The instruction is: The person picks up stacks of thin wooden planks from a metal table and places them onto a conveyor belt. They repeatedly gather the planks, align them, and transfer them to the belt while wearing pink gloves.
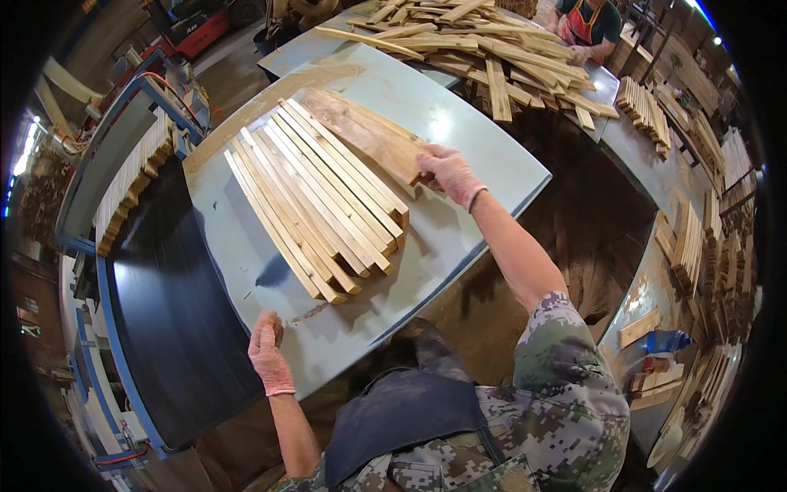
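Note:
My right hand point(451, 174), in a pinkish knit glove, grips the near end of a wide brown wooden board point(357, 123). A paler strip of wood shows along the board's far edge. Just left of it, a row of pale wooden strips point(307, 197) lies side by side on a light grey-blue table point(492, 164), their near ends uneven. At the table's near left edge is my left hand point(269, 353), gloved alike. Its fingers are curled together with nothing visible in them, apart from the strips.
A black conveyor belt point(172, 312) in a blue frame runs along the left, with stacked strips point(135, 180) beyond it. Loose boards point(492, 53) are heaped at the back, near another person point(590, 29). More stacked wood point(689, 246) stands at right.

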A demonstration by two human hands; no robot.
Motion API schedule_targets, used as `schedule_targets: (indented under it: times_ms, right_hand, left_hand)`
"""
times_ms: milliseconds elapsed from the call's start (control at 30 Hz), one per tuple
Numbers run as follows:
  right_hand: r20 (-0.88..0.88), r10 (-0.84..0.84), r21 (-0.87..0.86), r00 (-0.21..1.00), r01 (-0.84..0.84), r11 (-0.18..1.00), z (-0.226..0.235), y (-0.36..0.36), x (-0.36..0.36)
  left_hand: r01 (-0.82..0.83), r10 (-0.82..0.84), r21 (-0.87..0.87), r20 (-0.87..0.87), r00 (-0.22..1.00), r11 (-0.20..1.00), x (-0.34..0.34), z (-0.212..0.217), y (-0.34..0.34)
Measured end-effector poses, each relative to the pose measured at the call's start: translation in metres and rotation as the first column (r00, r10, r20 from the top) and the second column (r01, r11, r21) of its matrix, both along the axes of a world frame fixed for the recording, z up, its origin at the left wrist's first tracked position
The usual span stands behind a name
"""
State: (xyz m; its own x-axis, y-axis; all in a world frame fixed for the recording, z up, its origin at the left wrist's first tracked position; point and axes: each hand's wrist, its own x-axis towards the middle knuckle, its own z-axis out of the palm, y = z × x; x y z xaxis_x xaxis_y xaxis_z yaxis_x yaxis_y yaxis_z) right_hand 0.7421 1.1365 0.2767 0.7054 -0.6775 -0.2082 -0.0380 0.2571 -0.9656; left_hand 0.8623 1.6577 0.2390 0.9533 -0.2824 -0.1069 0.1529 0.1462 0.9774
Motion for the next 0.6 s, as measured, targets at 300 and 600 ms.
schedule_targets:
  times_ms: [300,600]
  right_hand:
    - [0.183,0.013,-0.029,0.983,-0.008,1.0,0.056,0.079,-0.111]
    - [0.356,0.037,-0.088,0.934,-0.006,0.996,0.072,0.211,-0.167]
  left_hand:
    - [0.201,-0.186,-0.043,0.225,0.956,0.979,-0.017,0.089,-0.081]
    - [0.287,-0.329,-0.34,-0.07,0.942,0.896,-0.083,0.152,-0.226]
